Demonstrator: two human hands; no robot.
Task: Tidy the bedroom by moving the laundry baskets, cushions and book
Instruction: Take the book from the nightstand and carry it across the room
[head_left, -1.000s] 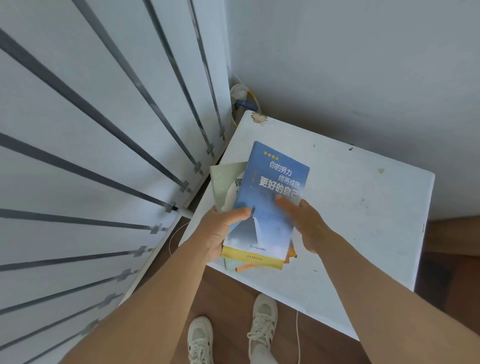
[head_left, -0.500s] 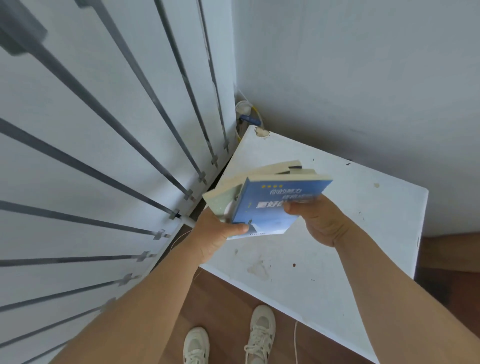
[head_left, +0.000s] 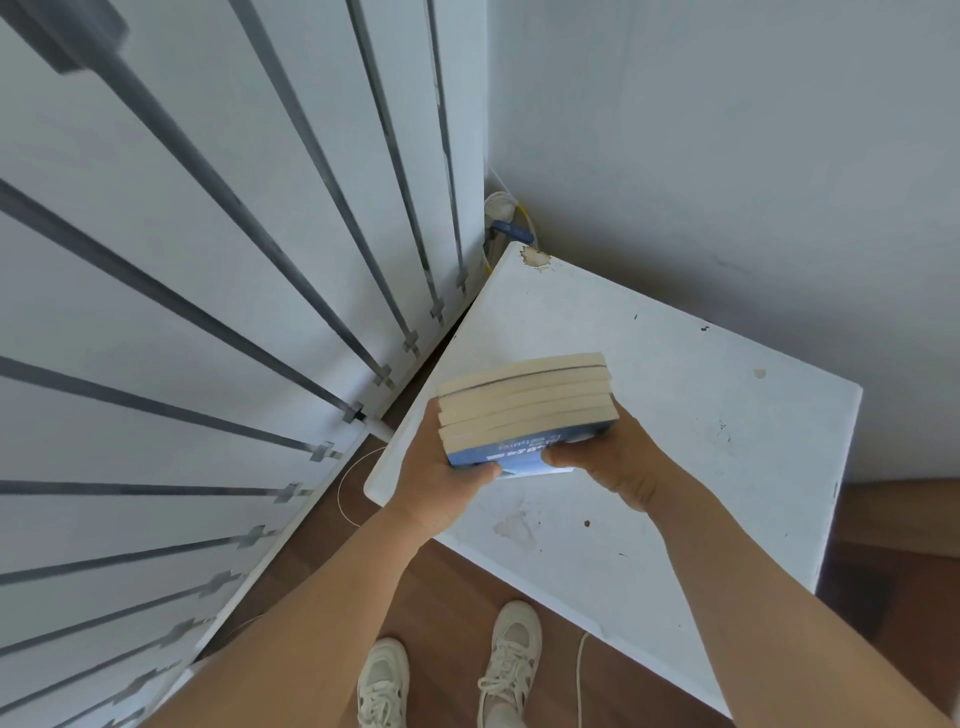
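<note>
A stack of several books (head_left: 524, 405) is tipped up on edge above the white table (head_left: 675, 415), cream page edges facing me and a blue cover turned toward my body. My left hand (head_left: 441, 478) grips the stack's left end, thumb curled over the blue cover. My right hand (head_left: 613, 462) grips the right end, thumb pressed on the same cover. The fingers of both hands are hidden behind the stack.
The white table stands in a corner against a grey wall (head_left: 727, 156). A white panel with dark metal bars (head_left: 234, 260) runs along the left. Cables and a blue plug (head_left: 511, 231) sit in the corner gap. Wooden floor and my white shoes (head_left: 447, 675) lie below.
The stack has been lifted off the table and tilted from flat to standing on edge. Both hands shifted from resting on top to gripping its two ends.
</note>
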